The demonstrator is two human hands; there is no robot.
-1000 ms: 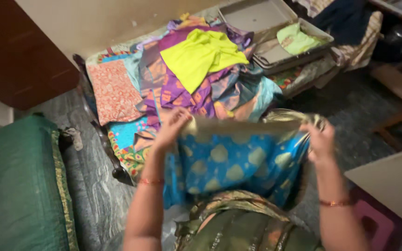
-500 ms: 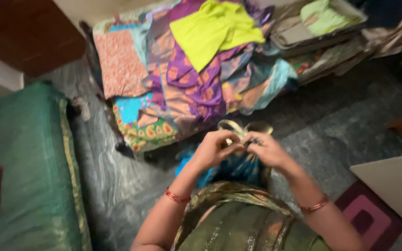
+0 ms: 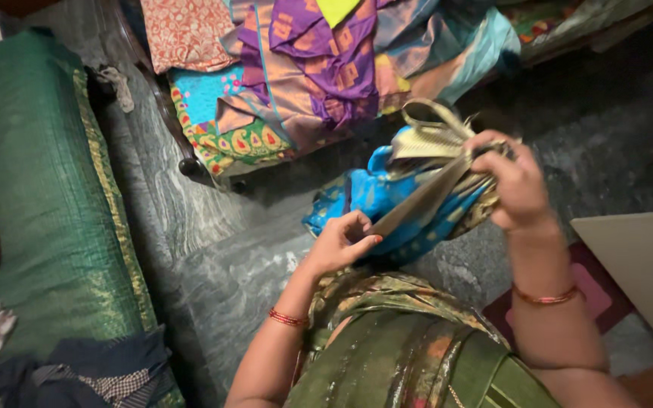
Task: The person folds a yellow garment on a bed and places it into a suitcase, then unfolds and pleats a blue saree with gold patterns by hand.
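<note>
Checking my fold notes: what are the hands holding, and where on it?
Both hold the blue and gold cloth: the right hand grips its bunched gold border edge, and the left hand pinches the same edge lower down.

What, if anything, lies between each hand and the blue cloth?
Nothing visible. The right hand grips the bunched gold border of the blue cloth, and the left hand pinches its lower folded edge directly.

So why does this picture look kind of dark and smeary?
Head view: the light is dim, with deep shadow under the clothes pile. The right hand and the blue cloth it grips are smeared by motion. The left hand looks a little sharper. No glare shows on the grey floor.
</note>
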